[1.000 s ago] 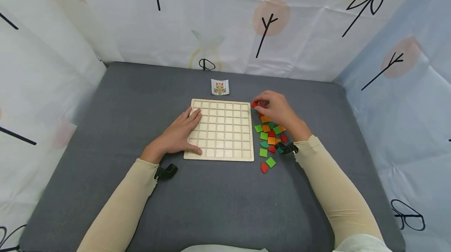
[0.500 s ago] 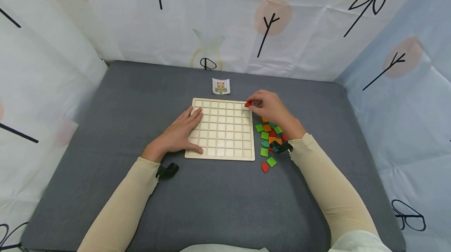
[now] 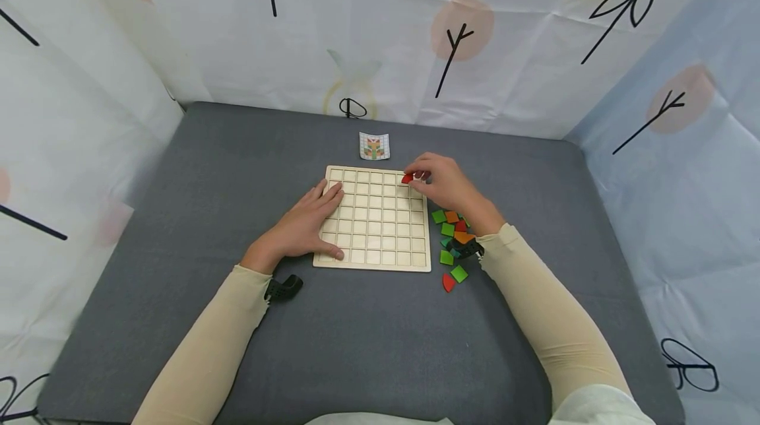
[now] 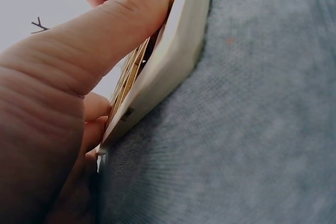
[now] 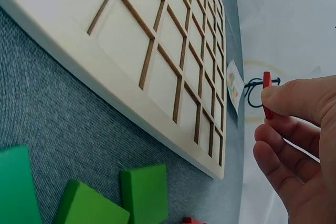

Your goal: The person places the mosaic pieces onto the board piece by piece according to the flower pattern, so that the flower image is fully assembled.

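A square wooden grid board [image 3: 374, 220] with rows of shallow square cells lies on the grey table. My left hand [image 3: 303, 222] rests on its left side, fingers spread and fairly straight; in the left wrist view the thumb [image 4: 121, 30] lies along the board's edge. Over the board's far right corner, my right hand [image 3: 444, 182] pinches a red tile [image 3: 407, 179] with a curved edge between thumb and fingertips. The right wrist view shows this red tile [image 5: 267, 95] edge-on, raised above the board, with the other fingers loosely curled.
A small patterned picture card [image 3: 374, 146] lies behind the board. Several loose tiles, green, orange, red and teal, lie right of the board, among them a green square [image 3: 459, 274] and a red quarter-round tile [image 3: 448, 282]. White printed cloth [image 3: 392, 35] hangs behind the table.
My right hand has picked the red tile from the pile and carried it left, over the board's far right corner. My left hand stays on the board.
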The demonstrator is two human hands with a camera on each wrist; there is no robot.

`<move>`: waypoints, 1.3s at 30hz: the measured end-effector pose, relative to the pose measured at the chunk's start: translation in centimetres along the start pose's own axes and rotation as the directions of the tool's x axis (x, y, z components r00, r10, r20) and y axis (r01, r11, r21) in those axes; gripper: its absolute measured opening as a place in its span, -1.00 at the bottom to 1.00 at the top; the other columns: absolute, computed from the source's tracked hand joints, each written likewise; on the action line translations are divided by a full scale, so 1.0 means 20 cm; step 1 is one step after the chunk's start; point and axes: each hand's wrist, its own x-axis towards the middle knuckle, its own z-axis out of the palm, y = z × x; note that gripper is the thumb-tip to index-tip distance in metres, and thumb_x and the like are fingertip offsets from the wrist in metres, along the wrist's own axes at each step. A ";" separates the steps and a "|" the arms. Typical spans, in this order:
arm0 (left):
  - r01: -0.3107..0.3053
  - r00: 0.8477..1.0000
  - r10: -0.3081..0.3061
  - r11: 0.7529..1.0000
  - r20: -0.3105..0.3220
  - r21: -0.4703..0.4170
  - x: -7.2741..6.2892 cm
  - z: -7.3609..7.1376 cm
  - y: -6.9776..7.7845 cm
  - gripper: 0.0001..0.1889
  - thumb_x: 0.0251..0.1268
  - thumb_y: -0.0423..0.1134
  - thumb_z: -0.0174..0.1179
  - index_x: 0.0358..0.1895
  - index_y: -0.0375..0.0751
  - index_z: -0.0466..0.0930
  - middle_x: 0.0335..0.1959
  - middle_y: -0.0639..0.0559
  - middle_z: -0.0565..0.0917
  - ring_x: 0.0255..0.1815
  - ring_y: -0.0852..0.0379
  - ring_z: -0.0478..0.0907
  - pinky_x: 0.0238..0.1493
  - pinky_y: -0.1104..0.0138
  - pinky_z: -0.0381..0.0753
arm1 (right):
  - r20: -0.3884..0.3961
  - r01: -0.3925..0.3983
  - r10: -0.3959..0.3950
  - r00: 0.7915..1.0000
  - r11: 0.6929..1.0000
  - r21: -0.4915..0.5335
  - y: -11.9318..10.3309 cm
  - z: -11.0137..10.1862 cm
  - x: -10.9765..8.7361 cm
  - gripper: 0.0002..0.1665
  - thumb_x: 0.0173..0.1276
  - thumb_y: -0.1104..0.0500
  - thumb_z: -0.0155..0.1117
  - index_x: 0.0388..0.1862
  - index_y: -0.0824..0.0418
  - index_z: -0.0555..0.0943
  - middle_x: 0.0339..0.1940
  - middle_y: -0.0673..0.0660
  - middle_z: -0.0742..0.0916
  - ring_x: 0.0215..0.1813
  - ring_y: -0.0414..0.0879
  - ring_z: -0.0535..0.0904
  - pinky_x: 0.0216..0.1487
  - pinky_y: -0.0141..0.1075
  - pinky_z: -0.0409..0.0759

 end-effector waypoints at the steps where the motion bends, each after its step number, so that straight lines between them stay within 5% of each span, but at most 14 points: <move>1: -0.001 1.000 0.001 1.000 -0.001 -0.002 0.00 0.00 0.00 0.46 0.02 0.35 0.63 0.78 -0.32 -0.11 0.82 -0.11 -0.16 0.79 -0.16 -0.47 0.70 -0.15 -0.19 | 0.003 0.000 0.000 1.000 1.000 0.001 0.00 0.00 0.00 -0.69 0.53 0.31 0.43 0.20 0.31 0.78 0.13 0.21 0.74 0.04 0.09 0.66 0.07 -0.03 0.65; 39: 0.012 1.000 -0.012 1.000 -0.001 0.002 0.00 0.00 0.01 0.45 0.03 0.34 0.64 0.78 -0.33 -0.09 0.82 -0.12 -0.14 0.80 -0.19 -0.43 0.69 -0.17 -0.16 | 0.110 -0.016 0.018 0.994 1.000 -0.015 -0.05 0.16 0.08 -0.74 0.57 0.24 0.43 0.18 0.18 0.81 0.11 0.08 0.72 -0.10 -0.03 0.60 -0.04 -0.12 0.62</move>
